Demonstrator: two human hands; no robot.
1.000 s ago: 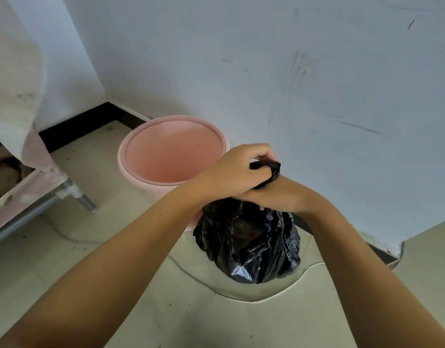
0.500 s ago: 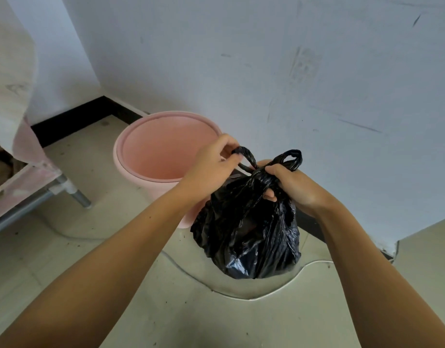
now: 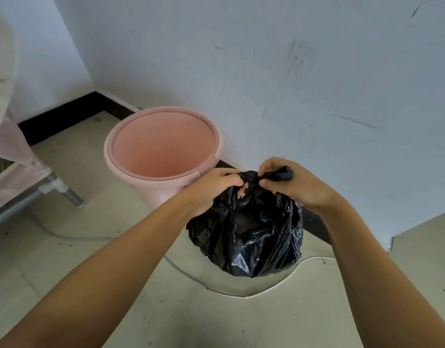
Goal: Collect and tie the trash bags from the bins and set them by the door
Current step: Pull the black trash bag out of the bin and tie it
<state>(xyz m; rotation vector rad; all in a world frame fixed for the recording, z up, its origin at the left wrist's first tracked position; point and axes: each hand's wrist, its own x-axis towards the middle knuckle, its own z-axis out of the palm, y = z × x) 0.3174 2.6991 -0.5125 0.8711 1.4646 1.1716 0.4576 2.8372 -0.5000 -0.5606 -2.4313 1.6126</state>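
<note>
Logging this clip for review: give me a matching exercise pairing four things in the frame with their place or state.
Column 1
1. black plastic trash bag
2. round pink plastic bin
3. thin white cable
4. metal frame leg

Column 2
A. stands by the wall with no liner inside
B. lies curved on the floor
C. meets the floor at far left
D. gathered at its neck by the left hand and the right hand

Pairs: 1-D, 2-A, 3-B, 4-C

The trash bag [image 3: 249, 237] is thin, crinkled black plastic with a glossy sheen. The bin [image 3: 161, 182] is smooth, matt pink plastic. A metal leg [image 3: 72, 197] looks dull grey; the wall [image 3: 291, 71] is scuffed matt paint.
</note>
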